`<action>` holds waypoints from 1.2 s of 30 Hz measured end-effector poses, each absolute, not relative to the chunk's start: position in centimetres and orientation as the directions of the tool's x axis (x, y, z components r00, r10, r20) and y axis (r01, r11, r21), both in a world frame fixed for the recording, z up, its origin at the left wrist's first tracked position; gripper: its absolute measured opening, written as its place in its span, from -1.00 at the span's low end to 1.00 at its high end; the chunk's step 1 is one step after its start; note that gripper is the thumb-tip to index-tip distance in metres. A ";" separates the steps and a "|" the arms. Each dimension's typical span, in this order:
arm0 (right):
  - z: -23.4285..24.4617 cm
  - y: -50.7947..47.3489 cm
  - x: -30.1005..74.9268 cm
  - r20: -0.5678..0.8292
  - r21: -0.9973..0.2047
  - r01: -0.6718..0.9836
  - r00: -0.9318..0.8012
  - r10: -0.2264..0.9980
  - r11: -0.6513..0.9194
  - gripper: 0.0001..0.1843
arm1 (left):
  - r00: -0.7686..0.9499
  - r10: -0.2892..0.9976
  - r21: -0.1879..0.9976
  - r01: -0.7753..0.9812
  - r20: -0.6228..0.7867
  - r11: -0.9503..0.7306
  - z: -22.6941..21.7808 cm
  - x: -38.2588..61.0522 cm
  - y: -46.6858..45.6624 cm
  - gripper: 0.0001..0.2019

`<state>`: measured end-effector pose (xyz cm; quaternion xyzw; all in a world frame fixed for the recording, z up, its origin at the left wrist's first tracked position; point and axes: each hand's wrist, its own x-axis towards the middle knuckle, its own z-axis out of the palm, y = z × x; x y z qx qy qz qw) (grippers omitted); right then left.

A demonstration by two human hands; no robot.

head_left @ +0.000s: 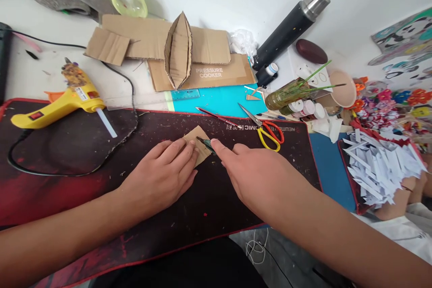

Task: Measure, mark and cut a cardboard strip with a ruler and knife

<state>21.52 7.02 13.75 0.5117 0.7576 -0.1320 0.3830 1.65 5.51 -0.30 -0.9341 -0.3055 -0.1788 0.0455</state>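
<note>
A small brown cardboard piece [198,137] lies on the dark desk mat [81,162]. My left hand [162,173] lies flat on it, fingers stretched out and pressing its near left part. My right hand [251,173] is closed around a thin cutting tool with a dark green handle [205,143], index finger stretched along it, the tip resting on the cardboard piece.
A yellow glue gun [64,99] with its black cord lies at the left. Behind the mat are flat cardboard sheets [202,69], a cardboard boat shape [178,51], a ruler, red-and-yellow scissors [266,130], a black flask [290,24], paint bottles, brushes and cut white paper strips [381,166].
</note>
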 end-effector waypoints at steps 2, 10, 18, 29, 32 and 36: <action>13.8 7.1 21.6 -0.703 0.183 0.873 -0.204 0.681 0.451 -0.08 | 0.748 0.556 0.029 0.587 0.362 -0.809 -0.3 1.7 5.5 -0.62; 13.9 7.3 21.4 -0.740 0.182 0.887 -0.161 0.653 0.425 -0.07 | 0.749 0.560 0.044 0.585 0.355 -0.810 -0.3 1.6 5.6 -0.61; 13.8 7.2 21.7 -0.721 0.189 0.881 -0.175 0.670 0.433 -0.08 | 0.744 0.579 0.096 0.585 0.334 -0.806 -0.5 1.5 5.4 -0.64; 13.6 6.9 21.8 -0.736 0.200 0.876 -0.162 0.657 0.440 -0.06 | 0.753 0.557 0.046 0.580 0.351 -0.813 -0.4 1.5 5.5 -0.62; 13.6 6.8 21.9 -0.737 0.214 0.868 -0.158 0.657 0.448 -0.04 | 0.753 0.559 0.052 0.579 0.347 -0.814 -0.4 1.5 5.5 -0.63; 13.5 6.6 22.1 -0.745 0.203 0.875 -0.154 0.649 0.440 0.00 | 0.751 0.565 0.066 0.580 0.341 -0.812 -0.5 1.5 5.5 -0.64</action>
